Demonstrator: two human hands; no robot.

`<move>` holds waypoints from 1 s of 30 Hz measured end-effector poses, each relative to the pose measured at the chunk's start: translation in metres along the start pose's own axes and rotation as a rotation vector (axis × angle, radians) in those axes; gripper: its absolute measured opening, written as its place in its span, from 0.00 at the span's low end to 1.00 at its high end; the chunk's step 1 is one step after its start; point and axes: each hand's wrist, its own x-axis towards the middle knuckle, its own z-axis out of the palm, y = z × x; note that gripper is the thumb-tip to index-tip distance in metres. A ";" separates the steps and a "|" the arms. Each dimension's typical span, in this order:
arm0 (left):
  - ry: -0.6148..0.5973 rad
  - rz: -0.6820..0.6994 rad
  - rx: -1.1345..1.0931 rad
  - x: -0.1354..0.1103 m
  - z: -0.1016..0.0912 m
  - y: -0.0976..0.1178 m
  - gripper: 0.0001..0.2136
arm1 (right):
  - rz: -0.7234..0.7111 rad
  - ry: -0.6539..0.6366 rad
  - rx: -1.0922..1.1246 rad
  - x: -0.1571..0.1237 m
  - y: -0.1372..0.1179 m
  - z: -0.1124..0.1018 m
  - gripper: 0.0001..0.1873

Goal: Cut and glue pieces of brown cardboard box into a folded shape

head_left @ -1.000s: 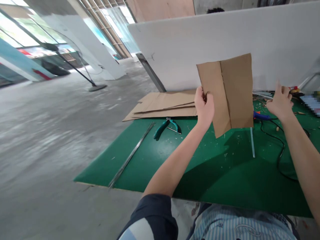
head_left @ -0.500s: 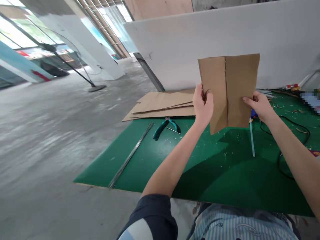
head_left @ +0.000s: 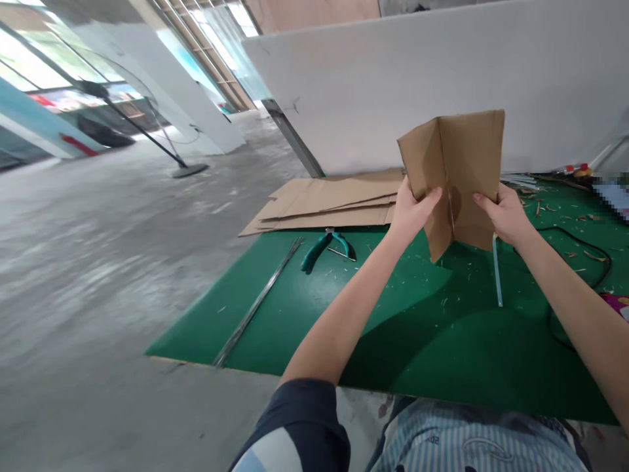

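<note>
A brown piece of cardboard (head_left: 472, 154) is held up above the green table, bent along an upright crease into two panels. My left hand (head_left: 411, 211) grips its left panel, thumb on the inner face and fingers hidden behind. On the right panel my right hand (head_left: 502, 208) has the same hold, with its thumb at the front. A clear glue stick (head_left: 497, 272) shows below my right hand; whatever it belongs to is hidden behind the hand and cardboard.
Teal-handled pliers (head_left: 317, 252) and a bundle of thin wires (head_left: 260, 298) lie on the green table (head_left: 196, 328). Flat cardboard sheets (head_left: 324, 200) rest at its back edge. A black cable (head_left: 597, 252) curves at the right. Behind stands a white board (head_left: 393, 85).
The cardboard has folded further along its crease; its left panel now angles toward me. My left hand has moved slightly to the right, its thumb nearer the crease.
</note>
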 end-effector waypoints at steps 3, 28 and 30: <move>-0.045 -0.055 0.026 0.001 -0.002 -0.006 0.10 | -0.031 0.031 -0.053 0.001 0.002 0.000 0.14; -0.086 -0.001 0.152 0.005 -0.009 -0.007 0.07 | -0.042 0.064 0.040 -0.006 0.016 0.010 0.18; -0.093 -0.026 0.161 0.003 -0.008 -0.005 0.08 | -0.049 0.064 0.042 -0.006 0.017 0.009 0.18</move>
